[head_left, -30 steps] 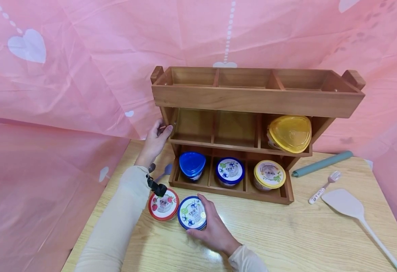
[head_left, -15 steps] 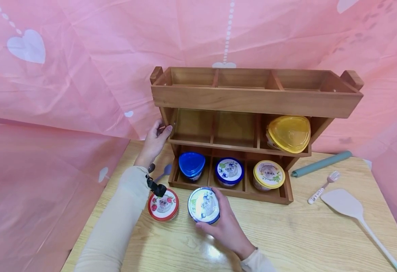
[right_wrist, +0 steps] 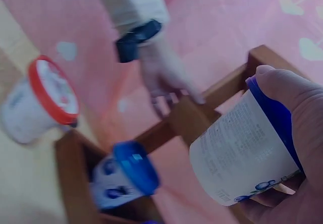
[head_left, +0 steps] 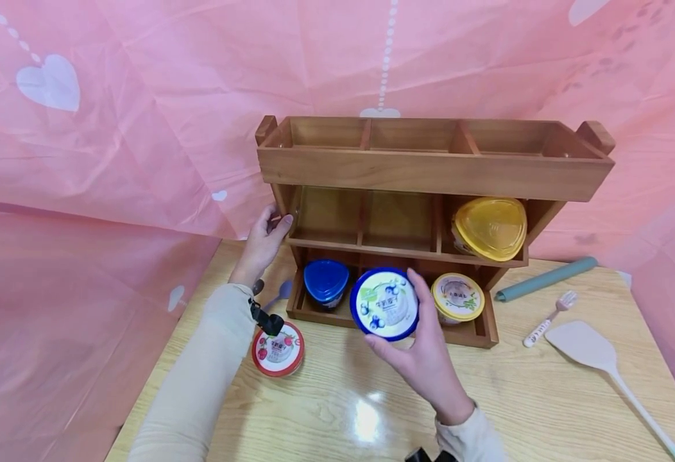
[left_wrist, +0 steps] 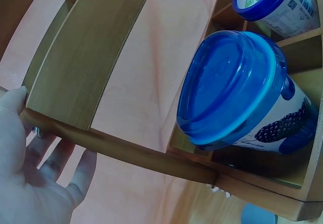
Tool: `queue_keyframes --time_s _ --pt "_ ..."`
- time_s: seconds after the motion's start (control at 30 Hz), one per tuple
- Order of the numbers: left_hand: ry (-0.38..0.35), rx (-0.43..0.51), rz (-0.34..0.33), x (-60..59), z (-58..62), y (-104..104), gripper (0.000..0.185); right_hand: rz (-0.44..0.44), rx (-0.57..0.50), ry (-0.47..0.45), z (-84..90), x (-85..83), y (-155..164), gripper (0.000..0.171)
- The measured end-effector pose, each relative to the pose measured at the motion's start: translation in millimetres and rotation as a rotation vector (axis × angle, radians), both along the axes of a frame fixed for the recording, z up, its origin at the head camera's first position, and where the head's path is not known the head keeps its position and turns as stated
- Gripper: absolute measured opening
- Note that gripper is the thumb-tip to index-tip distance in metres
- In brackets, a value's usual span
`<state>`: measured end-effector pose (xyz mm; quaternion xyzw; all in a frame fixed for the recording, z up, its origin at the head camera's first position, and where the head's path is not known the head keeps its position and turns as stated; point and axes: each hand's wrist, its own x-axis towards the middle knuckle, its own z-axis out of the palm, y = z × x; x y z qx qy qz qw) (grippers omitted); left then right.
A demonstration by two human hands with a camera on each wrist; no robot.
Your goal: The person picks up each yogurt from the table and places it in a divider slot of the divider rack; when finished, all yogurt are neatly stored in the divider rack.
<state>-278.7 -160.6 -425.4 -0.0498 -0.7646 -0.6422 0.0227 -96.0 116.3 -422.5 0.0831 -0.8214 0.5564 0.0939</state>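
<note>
My right hand (head_left: 424,359) grips a blue-rimmed blueberry yogurt cup (head_left: 385,304) and holds it in the air in front of the wooden rack's (head_left: 430,170) bottom row; the cup (right_wrist: 242,153) fills the right wrist view. My left hand (head_left: 264,240) holds the rack's left side post (left_wrist: 75,128). A red-rimmed strawberry cup (head_left: 278,349) stands on the table by my left forearm. The bottom row holds a blue-lidded cup (head_left: 326,281) on the left and a yellow-rimmed cup (head_left: 457,298) on the right. A yellow-lidded container (head_left: 490,228) sits in the middle row's right cell.
A teal rolled mat (head_left: 548,278), a small fork (head_left: 552,318) and a pale spatula (head_left: 603,356) lie on the wooden table (head_left: 516,410) to the right of the rack. A small spoon (head_left: 280,292) lies left of the rack. Pink sheeting (head_left: 112,128) surrounds the table.
My right hand lifted the blueberry cup off the table and carried it up and to the right, toward the rack. The left hand stayed on the rack's post.
</note>
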Motion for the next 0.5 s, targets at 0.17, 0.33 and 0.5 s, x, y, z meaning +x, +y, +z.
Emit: queue_keyframes --time_s 0.17,0.33,0.5 --pt "0.008 0.004 -0.004 0.3 -0.2 0 0.05 -0.024 -0.004 0.03 24.3 -14.1 9 0.112" --pt "0.019 -0.004 -0.001 -0.2 -1.3 0 0.049 -0.041 -0.013 0.08 42.4 -32.4 14 0.11" --pt "0.023 0.002 -0.002 -0.2 -1.4 0 0.049 -0.044 -0.009 0.111 54.0 -52.2 17 0.108"
